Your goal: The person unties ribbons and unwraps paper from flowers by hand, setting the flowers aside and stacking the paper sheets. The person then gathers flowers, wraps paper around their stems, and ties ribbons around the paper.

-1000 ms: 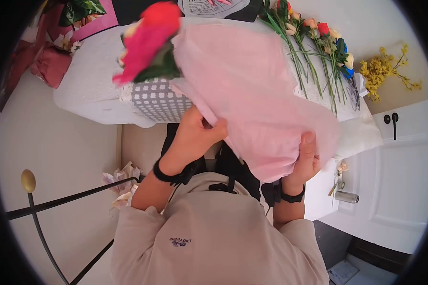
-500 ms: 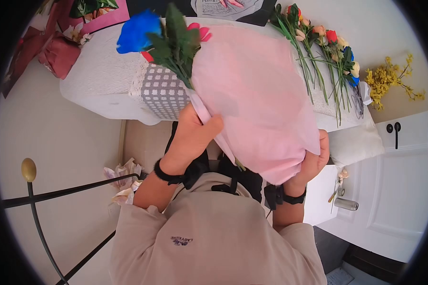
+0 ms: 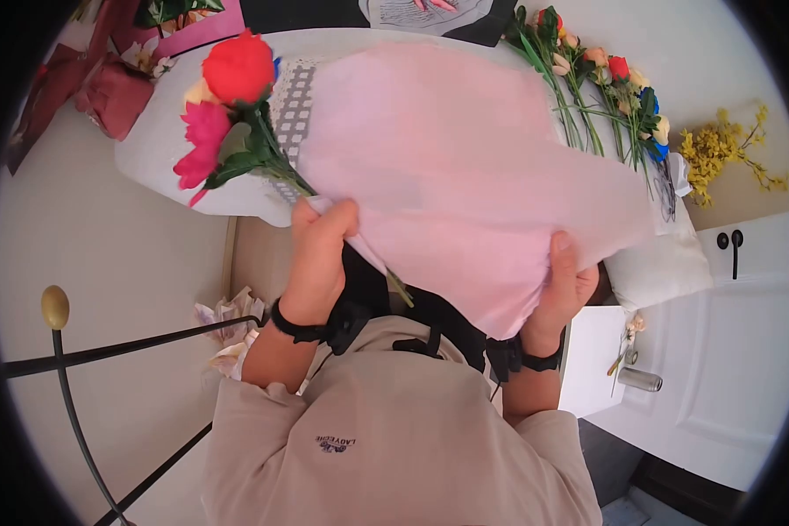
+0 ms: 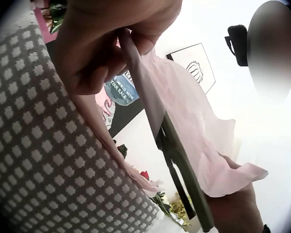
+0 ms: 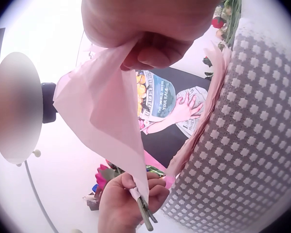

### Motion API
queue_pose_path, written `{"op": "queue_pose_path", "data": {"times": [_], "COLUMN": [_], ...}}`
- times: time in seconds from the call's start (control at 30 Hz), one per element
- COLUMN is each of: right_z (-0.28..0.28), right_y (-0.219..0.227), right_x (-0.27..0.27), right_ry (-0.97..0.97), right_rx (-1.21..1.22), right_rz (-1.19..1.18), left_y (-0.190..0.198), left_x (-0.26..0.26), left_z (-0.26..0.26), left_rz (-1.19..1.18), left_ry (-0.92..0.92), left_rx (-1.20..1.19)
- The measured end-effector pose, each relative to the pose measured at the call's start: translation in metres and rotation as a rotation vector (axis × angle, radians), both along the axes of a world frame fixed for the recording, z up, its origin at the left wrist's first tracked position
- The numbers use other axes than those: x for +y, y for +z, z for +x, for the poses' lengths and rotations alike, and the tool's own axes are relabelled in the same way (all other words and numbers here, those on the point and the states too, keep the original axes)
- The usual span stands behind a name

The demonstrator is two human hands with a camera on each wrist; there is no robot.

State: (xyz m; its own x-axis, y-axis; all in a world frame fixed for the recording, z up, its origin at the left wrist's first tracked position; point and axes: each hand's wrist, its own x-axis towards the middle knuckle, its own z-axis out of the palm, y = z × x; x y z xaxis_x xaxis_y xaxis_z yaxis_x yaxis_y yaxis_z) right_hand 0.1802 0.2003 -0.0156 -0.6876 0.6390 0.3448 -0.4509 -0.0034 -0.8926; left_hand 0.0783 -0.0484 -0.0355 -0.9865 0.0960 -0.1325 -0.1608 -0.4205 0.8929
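Pink wrapping paper [image 3: 465, 175] spreads between the two hands. The left hand [image 3: 323, 254] grips the paper's left edge together with flower stems, whose cut ends [image 3: 401, 289] poke out below. Up and left of that hand lean the blooms: a red rose [image 3: 238, 68], a magenta flower [image 3: 203, 140] and green leaves [image 3: 247, 145]. The right hand [image 3: 565, 289] pinches the paper's lower right edge, thumb on top. In the left wrist view, thick green stems [image 4: 184, 170] run beside the folded paper. The right wrist view shows the left hand [image 5: 131, 201] curled round stems and paper.
A white-covered table [image 3: 171, 167] carries a grey and white patterned cloth [image 3: 291, 110]. Several loose flowers [image 3: 618, 88] lie at its right, with yellow flowers [image 3: 719, 153] beyond. A wrapped dark-red bouquet [image 3: 118, 96] is at far left. A white cushion [image 3: 662, 263] lies at right.
The left hand has moved slightly left and turned, and the blooms have swung left and lower. The paper's right side has spread outward, and the right hand's thumb now lies over its edge.
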Motion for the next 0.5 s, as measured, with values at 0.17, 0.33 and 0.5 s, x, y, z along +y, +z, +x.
{"op": "queue_pose_path", "data": {"times": [0.17,0.33,0.5], "right_z": [0.002,-0.005,-0.013], "right_y": [0.002,-0.001,0.012], "right_x": [-0.007,0.006,0.008], "right_ry": [0.029,0.049,0.065], "right_rx": [-0.044,-0.06,-0.024], "right_rz": [0.168,0.122,0.007], "left_y": [-0.011,0.02,-0.001], "left_x": [-0.001,0.011,-0.01], "left_z": [-0.004,0.003,-0.011], "left_rz": [0.081,0.002,-0.283], "left_ry": [0.133,0.183,0.032], "left_rx": [0.112,0.122,0.324]}}
